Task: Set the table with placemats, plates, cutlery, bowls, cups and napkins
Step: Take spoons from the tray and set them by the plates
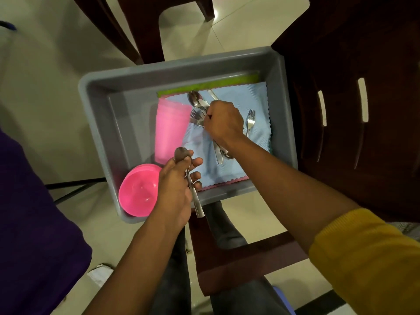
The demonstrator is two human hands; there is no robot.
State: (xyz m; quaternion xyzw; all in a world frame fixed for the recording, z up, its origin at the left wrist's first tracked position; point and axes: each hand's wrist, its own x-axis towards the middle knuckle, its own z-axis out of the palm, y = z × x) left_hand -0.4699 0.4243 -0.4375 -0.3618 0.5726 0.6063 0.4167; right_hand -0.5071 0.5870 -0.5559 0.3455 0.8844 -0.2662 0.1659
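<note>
A grey plastic tub (100, 114) stands on a dark chair seat below me. Inside lie stacked pink cups (169, 130) on their side, pink bowls (139, 192) at the near left corner, and a light blue napkin (259, 103) over pink and green ones. My left hand (175, 189) grips a steel spoon (193, 192), bowl end up by the thumb. My right hand (223, 122) is curled round a bunch of cutlery (197, 105), spoons and forks sticking out to the left, knife tips showing under the wrist. A single fork (250, 120) lies on the napkin to the right.
A dark wooden chair (354, 110) with slotted back stands right of the tub. Another dark chair (141, 26) is at the top. A purple cloth (34, 212) fills the left edge. Pale floor tiles lie around, and my dark trouser legs (222, 226) are below the tub.
</note>
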